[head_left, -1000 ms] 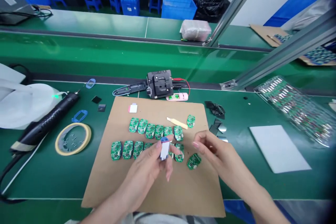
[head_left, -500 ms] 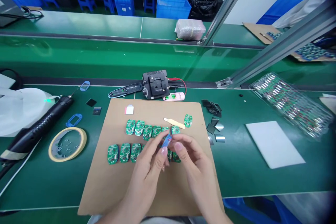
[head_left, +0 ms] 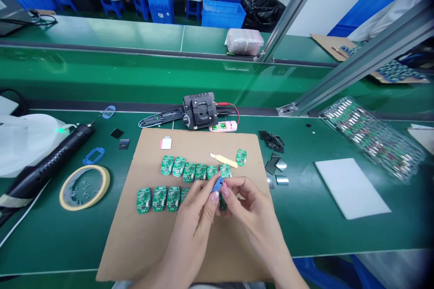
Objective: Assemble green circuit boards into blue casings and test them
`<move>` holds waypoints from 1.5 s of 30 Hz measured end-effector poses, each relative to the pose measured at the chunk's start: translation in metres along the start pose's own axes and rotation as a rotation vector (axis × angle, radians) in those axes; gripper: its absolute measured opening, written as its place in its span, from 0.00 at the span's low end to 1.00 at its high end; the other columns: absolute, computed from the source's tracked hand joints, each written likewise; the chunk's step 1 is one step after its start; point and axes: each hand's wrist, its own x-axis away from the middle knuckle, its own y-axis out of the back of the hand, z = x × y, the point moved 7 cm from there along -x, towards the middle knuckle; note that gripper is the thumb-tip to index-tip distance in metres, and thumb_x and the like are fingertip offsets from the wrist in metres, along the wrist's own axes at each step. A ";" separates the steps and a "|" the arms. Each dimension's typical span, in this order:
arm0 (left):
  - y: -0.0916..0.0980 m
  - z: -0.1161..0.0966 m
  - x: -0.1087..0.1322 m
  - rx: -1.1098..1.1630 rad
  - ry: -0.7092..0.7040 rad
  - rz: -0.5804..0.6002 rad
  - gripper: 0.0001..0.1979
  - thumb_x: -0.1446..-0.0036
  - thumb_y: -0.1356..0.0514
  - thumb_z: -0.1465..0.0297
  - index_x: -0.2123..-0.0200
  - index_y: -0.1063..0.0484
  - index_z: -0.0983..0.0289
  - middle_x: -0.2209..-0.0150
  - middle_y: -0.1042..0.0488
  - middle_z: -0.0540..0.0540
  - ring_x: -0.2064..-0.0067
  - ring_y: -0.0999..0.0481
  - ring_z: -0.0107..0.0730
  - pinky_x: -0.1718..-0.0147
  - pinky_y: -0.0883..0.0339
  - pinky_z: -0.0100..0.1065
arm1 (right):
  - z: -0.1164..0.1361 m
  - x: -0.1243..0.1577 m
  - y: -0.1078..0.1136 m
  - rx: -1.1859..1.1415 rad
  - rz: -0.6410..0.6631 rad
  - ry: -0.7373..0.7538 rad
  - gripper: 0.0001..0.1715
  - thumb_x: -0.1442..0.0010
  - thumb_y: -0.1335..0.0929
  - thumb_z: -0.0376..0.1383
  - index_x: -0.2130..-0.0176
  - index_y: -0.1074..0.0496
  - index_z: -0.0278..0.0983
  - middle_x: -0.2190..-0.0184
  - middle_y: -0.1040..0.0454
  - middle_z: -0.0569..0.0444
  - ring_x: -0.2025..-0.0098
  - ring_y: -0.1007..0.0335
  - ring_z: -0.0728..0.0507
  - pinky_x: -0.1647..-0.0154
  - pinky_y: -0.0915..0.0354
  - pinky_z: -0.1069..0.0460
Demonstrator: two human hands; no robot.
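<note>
My left hand [head_left: 198,214] and my right hand [head_left: 246,205] meet above a brown cardboard sheet [head_left: 142,235]. Both pinch a small blue and white piece [head_left: 217,184] between thumb and fingertips. Under them lie two rows of small green circuit boards [head_left: 172,165] on the cardboard; the hands hide part of the lower row [head_left: 158,198]. One more green board [head_left: 241,156] lies apart beside a cream plastic pick [head_left: 224,159].
A black test fixture [head_left: 200,110] with red wires stands behind the cardboard. An electric screwdriver [head_left: 50,162], a tape roll [head_left: 84,187] and blue frames [head_left: 94,155] lie left. Dark square pieces [head_left: 273,142], a white pad [head_left: 351,187] and a tray of parts [head_left: 371,137] lie right.
My right hand has come in from the right to join the left on the blue and white piece. The loose green board it hovered over is now out of sight under the hands.
</note>
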 end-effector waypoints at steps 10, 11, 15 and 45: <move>-0.018 0.007 -0.002 0.757 0.188 0.123 0.14 0.36 0.45 0.63 0.57 0.27 0.68 0.73 0.33 0.52 0.71 0.36 0.28 0.69 0.40 0.32 | -0.010 0.007 0.052 0.605 -0.157 0.269 0.15 0.36 0.37 0.47 0.61 0.25 0.42 0.73 0.29 0.57 0.76 0.37 0.49 0.77 0.38 0.54; -0.018 0.006 -0.002 0.812 0.189 0.126 0.13 0.36 0.45 0.65 0.58 0.27 0.68 0.73 0.33 0.52 0.71 0.35 0.28 0.69 0.39 0.33 | -0.013 0.004 0.062 0.697 -0.176 0.254 0.16 0.36 0.37 0.48 0.62 0.25 0.43 0.73 0.29 0.57 0.76 0.38 0.49 0.76 0.39 0.54; -0.020 0.001 -0.001 0.884 0.203 0.173 0.13 0.37 0.44 0.68 0.53 0.28 0.69 0.70 0.29 0.56 0.69 0.31 0.30 0.66 0.36 0.34 | -0.012 -0.005 0.092 1.025 -0.280 0.249 0.19 0.38 0.36 0.52 0.64 0.25 0.43 0.65 0.28 0.55 0.72 0.35 0.47 0.75 0.40 0.52; -0.014 -0.006 0.004 0.435 0.082 0.135 0.16 0.40 0.41 0.61 0.48 0.29 0.46 0.48 0.30 0.49 0.49 0.30 0.36 0.58 0.32 0.30 | 0.027 0.030 0.018 0.511 -0.250 0.394 0.12 0.40 0.31 0.45 0.62 0.34 0.42 0.72 0.36 0.59 0.76 0.40 0.52 0.79 0.39 0.57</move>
